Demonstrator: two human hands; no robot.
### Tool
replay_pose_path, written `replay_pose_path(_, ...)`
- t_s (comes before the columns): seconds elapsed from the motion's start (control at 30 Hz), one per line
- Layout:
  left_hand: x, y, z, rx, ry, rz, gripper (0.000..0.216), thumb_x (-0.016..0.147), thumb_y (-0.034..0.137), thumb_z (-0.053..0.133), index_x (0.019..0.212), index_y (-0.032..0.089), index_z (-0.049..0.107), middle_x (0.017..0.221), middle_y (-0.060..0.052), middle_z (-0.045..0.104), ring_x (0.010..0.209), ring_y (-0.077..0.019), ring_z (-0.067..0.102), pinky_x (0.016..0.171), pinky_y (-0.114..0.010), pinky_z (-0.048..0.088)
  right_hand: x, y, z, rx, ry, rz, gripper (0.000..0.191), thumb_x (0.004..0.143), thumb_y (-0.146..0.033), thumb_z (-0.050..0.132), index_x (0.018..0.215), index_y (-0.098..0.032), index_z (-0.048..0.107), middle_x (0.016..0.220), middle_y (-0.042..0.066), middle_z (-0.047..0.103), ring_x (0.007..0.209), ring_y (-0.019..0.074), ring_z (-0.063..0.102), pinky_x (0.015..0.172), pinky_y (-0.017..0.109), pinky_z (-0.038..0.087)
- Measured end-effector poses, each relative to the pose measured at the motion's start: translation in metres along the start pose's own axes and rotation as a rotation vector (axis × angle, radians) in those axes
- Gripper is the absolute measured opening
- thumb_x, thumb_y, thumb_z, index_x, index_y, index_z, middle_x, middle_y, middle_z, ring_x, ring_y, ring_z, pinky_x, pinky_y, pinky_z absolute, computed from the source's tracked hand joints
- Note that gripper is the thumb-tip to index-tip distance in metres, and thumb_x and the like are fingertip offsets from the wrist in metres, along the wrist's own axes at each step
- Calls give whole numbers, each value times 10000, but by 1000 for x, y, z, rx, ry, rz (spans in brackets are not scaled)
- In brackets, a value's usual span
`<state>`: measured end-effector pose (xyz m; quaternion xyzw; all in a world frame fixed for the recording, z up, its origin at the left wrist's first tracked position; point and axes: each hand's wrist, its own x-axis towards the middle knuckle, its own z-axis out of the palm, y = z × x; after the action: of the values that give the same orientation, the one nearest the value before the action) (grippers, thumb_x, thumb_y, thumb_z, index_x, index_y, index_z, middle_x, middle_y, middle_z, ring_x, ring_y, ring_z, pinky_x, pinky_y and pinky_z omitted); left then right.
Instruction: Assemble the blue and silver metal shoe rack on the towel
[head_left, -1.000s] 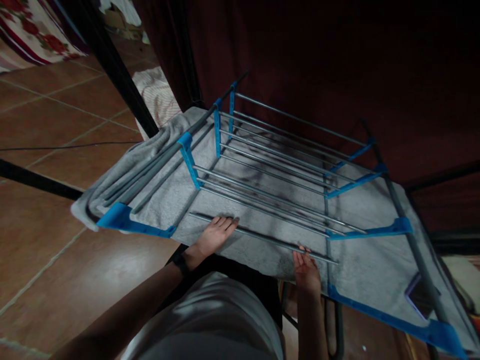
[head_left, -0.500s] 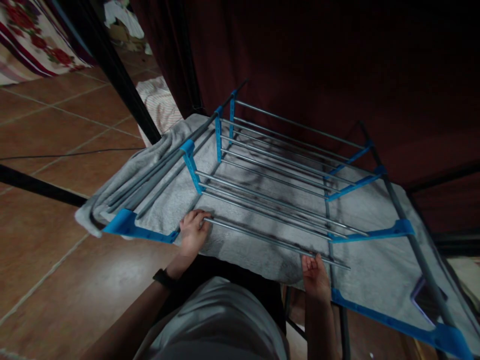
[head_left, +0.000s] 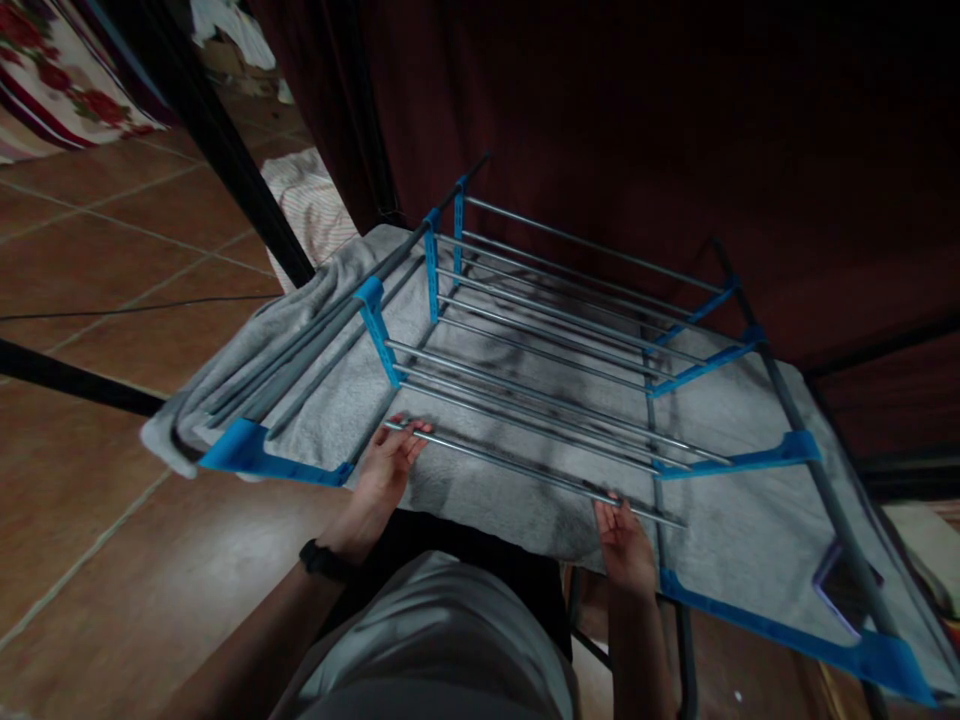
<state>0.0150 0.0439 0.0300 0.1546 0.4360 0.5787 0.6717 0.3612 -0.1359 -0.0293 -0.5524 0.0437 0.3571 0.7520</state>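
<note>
A loose grey metal rod (head_left: 517, 468) lies across the near side of a grey towel (head_left: 480, 500) spread over a drying rack. My left hand (head_left: 386, 468) grips the rod's left end, fingers curled round it. My right hand (head_left: 622, 535) holds the rod near its right end, fingertips pressed on it. Beyond the rod, several grey rods run between blue plastic brackets (head_left: 379, 325) of the rack (head_left: 555, 350).
A blue frame bar (head_left: 787, 630) edges the rack at the near right. A dark phone-like object (head_left: 840, 595) lies on the towel at the right. Brown tiled floor (head_left: 97, 300) is to the left, with a black post (head_left: 217, 140) and dark red curtain (head_left: 637, 120) behind.
My left hand slid left along the rod from lying flat at its middle to gripping its left end. The right hand stayed at the right end.
</note>
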Motion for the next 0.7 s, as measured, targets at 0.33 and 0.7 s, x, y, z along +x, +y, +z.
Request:
replay_pose_path(0.33,-23,-29,14,38,-74,-191,353,688,165,867,982,163,670,974,-69,778,943,-204,746,852,-296,578,-4,6,8,-8,-76,-26,126,779,-235,744,900,-259,718,1025,-3,768,1055,159,705,1119,453,480)
replay_pose_path(0.7,-27,-47,12,45,-157,-244,329,694,112,850,976,172,691,991,-72,778,995,-200,734,901,-312,576,-12,14,16,36,-151,23,130,776,-250,788,890,-255,726,996,-20,771,1008,123,716,1075,334,502)
